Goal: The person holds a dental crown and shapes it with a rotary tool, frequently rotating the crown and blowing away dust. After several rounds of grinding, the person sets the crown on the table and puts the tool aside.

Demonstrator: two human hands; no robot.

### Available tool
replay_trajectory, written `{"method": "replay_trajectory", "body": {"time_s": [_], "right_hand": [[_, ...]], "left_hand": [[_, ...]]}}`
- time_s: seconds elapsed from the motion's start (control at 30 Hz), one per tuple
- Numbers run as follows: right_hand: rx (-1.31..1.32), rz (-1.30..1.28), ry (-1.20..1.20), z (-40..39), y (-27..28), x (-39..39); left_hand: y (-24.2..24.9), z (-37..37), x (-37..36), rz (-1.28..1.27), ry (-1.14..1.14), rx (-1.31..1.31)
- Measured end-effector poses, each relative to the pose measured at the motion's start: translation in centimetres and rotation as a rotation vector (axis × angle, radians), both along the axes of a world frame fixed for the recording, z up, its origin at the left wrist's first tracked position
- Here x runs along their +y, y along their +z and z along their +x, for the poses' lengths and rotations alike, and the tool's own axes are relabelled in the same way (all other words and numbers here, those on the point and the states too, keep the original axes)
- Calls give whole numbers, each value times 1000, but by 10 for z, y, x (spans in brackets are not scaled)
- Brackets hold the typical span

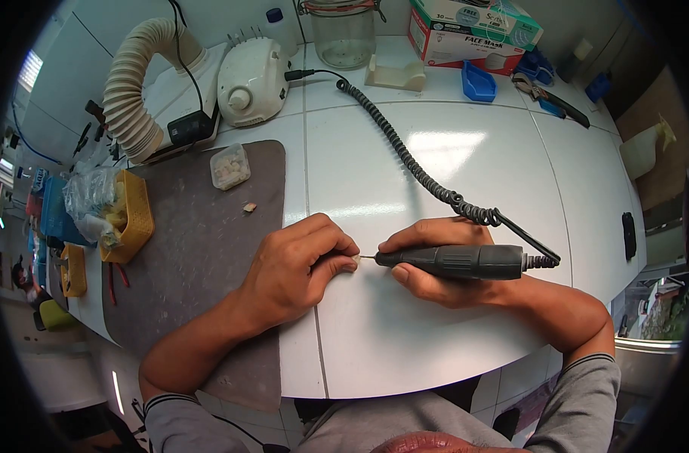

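My right hand point(451, 231) is wrapped round a black rotary handpiece point(465, 262), held level with its thin metal bit point(368, 257) pointing left. In a pinch between thumb and forefinger, my left hand point(291, 264) has a small whitish piece point(356, 259), mostly hidden by the fingertips. The bit's tip reaches that piece; whether it touches cannot be made out. A coiled black cord point(405, 155) runs from the handpiece back to a white control unit point(252, 83) with a round knob.
On a dark mat point(201, 264) lie a clear box of small pieces point(229, 167) and a loose chip point(250, 207). A ribbed hose point(129, 98), yellow basket point(135, 226), glass jar point(344, 38), face mask box point(465, 45), blue tray point(478, 81) and pliers point(552, 100) stand around the white table point(435, 340).
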State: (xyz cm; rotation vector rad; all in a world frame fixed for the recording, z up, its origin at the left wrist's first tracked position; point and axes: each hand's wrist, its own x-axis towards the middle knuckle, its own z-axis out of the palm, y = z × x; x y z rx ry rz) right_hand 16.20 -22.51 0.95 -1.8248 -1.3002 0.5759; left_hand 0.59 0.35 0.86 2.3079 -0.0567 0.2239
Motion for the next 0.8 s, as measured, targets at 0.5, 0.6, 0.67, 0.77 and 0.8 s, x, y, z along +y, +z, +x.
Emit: {"method": "replay_trajectory", "body": {"time_s": [0.5,0.6,0.67,0.77,0.8], "right_hand": [[-18,42,-1,-2,-1,1],[-3,22,-6,-2,3,1],[-5,27,-10,-2,2,2],[-18,54,-3,-3,0,2],[-18,45,2,-2,1,2]], "left_hand": [[1,1,0,-17,-6,18],[0,1,1,-20,-10,8],[0,1,1,-25,-14,4],[0,1,1,-40,-5,22],[0,1,1,-34,-9,15]]}}
